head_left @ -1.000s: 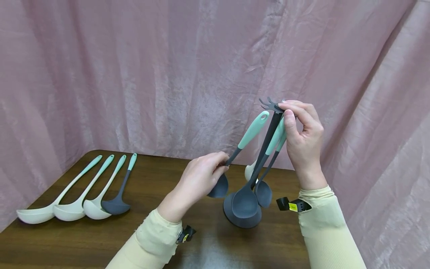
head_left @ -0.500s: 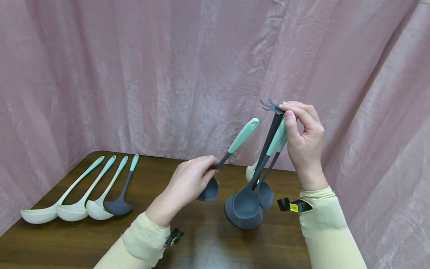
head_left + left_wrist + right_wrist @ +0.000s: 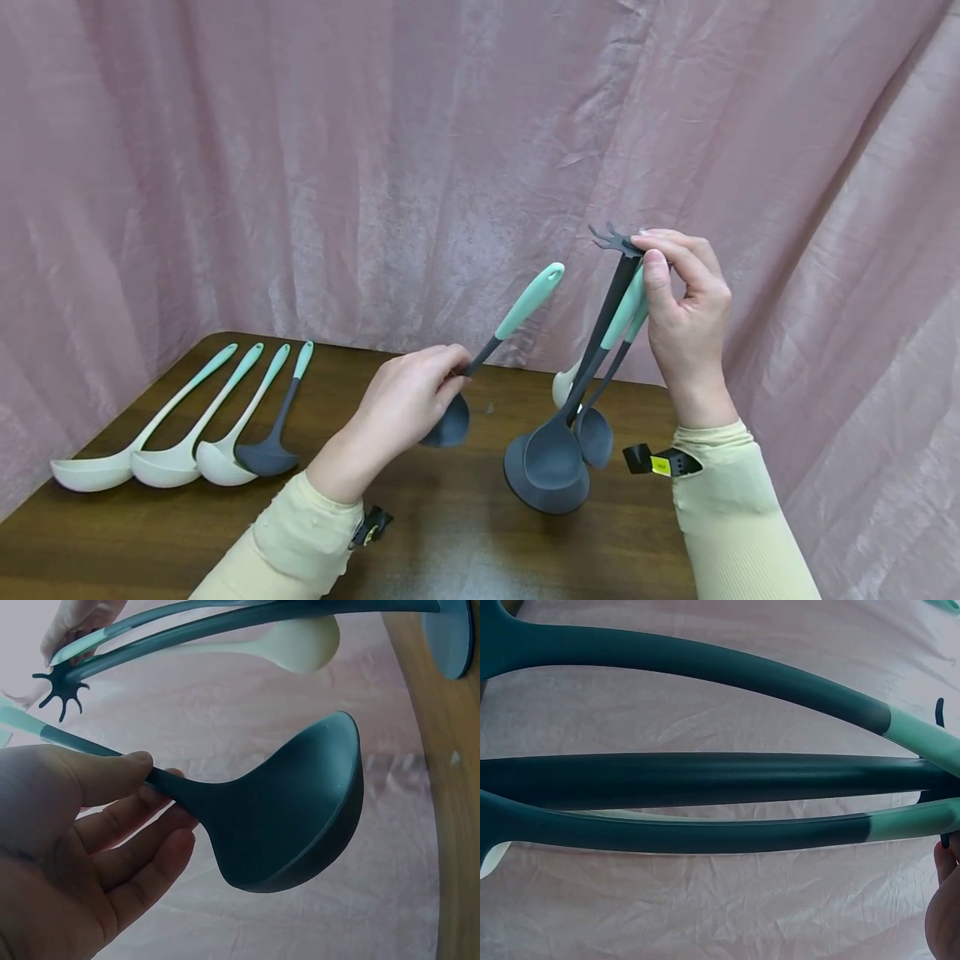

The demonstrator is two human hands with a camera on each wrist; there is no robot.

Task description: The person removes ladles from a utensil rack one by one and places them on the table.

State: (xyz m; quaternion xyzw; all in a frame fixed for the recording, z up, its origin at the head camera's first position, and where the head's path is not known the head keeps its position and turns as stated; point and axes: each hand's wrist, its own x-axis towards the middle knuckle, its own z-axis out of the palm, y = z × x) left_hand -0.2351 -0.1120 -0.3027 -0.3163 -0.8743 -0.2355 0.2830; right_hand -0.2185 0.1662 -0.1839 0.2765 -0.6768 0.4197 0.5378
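My left hand pinches a dark grey ladle by its shaft just above the bowl; its mint handle slants up to the right. The left wrist view shows the ladle's bowl off the table, thumb and fingers at its neck. At the right, my right hand grips the top of a dark utensil stand with several hooks. Hanging there are a large grey ladle, a smaller grey utensil and a pale one behind, partly hidden. In the right wrist view, the stand's post runs between two grey shafts.
On the left of the brown wooden table, three pale ladles with mint handles lie in a row beside a dark grey ladle. A pink curtain hangs behind the table and along the right.
My left hand has moved left with the grey ladle, widening the gap to the stand. The right hand keeps its place at the stand's top.
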